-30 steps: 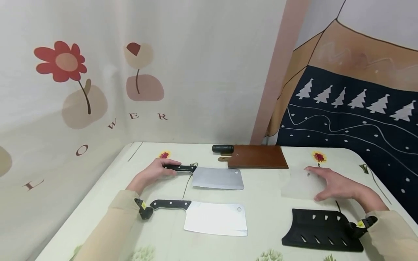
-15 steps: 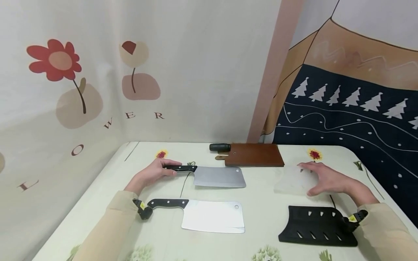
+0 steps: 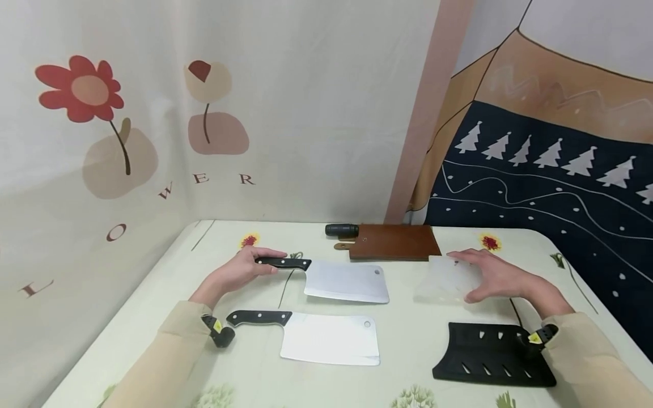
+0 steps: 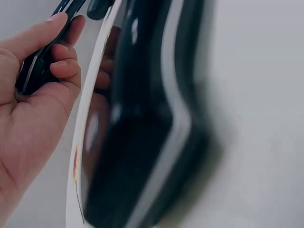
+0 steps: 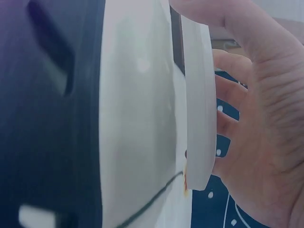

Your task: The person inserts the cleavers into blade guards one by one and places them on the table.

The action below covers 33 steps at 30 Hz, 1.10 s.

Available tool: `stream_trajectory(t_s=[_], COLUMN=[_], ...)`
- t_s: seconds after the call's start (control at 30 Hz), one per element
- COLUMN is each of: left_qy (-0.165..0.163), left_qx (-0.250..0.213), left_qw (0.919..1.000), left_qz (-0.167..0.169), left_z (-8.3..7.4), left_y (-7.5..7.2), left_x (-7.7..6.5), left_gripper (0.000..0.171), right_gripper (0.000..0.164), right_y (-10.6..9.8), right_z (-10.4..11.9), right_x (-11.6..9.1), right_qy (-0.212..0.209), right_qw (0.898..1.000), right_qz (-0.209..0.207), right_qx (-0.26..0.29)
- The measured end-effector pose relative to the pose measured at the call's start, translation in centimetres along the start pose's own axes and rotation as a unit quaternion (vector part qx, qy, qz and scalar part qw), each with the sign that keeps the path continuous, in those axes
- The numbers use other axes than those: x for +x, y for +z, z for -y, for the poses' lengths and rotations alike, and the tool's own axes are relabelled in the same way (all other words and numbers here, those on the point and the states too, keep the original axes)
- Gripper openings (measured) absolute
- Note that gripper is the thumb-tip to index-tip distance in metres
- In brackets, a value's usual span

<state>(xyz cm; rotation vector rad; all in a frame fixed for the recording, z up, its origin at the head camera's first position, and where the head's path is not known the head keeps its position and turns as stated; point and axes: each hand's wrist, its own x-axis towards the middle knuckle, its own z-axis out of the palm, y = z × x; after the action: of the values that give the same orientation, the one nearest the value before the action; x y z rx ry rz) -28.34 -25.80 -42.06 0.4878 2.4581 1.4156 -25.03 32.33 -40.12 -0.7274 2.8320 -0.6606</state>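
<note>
My left hand (image 3: 236, 276) grips the black riveted handle of a cleaver (image 3: 347, 281), its broad blade pointing right. In the left wrist view, thumb and curled fingers of the left hand (image 4: 40, 99) wrap that handle. To the right, my right hand (image 3: 497, 276) holds a translucent white blade cover (image 3: 439, 279) between thumb and fingers, a short gap from the blade tip. Edge-on, the cover (image 5: 199, 104) shows in the right wrist view. A second cleaver (image 3: 330, 340) lies nearer me, its handle (image 4: 142, 118) big and blurred in the left wrist view.
A slotted black blade guard (image 3: 484, 357) lies at the front right, below the right wrist. At the back rests a brown sheath (image 3: 395, 242) with a black handle (image 3: 342, 230) beside its left end. Printed curtains stand behind the table (image 3: 204, 374).
The right hand has carried the translucent cover left, toward the held cleaver. That cleaver has shifted slightly right, and its blade has tilted and looks brighter. The view has drifted a little.
</note>
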Motion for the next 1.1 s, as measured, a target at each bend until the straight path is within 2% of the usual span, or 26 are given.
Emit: stream_trajectory(t_s=[0.2, 0.4, 0.73, 0.87, 1.1], left_qy=[-0.006, -0.009, -0.009, -0.014, 0.000], left_qx=[-0.002, -0.022, -0.028, -0.050, -0.107], left_qw=[0.9999, 0.9988, 0.9977, 0.9963, 0.9919], left_qz=[-0.014, -0.043, -0.061, -0.069, -0.068], left_z=[-1.0, -1.7, -1.9, -1.8, -1.8], left_y=[0.6, 0.9, 1.6, 1.7, 1.7], left_x=[0.5, 1.0, 1.5, 1.7, 1.9], left_gripper=[0.045, 0.045, 0.045, 0.045, 0.046], right_gripper=[0.095, 0.095, 0.095, 0.095, 0.095], right_y=[0.0, 0.2, 0.8, 1.1, 1.1], right_z=[1.2, 1.9, 3.1, 3.5, 4.1], right_x=[0.8, 1.4, 1.8, 2.0, 2.3], right_qy=[-0.003, -0.011, -0.020, -0.022, -0.038], right_qw=[1.000, 1.000, 0.999, 0.999, 0.999], right_qz=[0.010, 0.014, 0.035, 0.035, 0.028], right_qx=[-0.007, -0.010, 0.006, 0.011, 0.011])
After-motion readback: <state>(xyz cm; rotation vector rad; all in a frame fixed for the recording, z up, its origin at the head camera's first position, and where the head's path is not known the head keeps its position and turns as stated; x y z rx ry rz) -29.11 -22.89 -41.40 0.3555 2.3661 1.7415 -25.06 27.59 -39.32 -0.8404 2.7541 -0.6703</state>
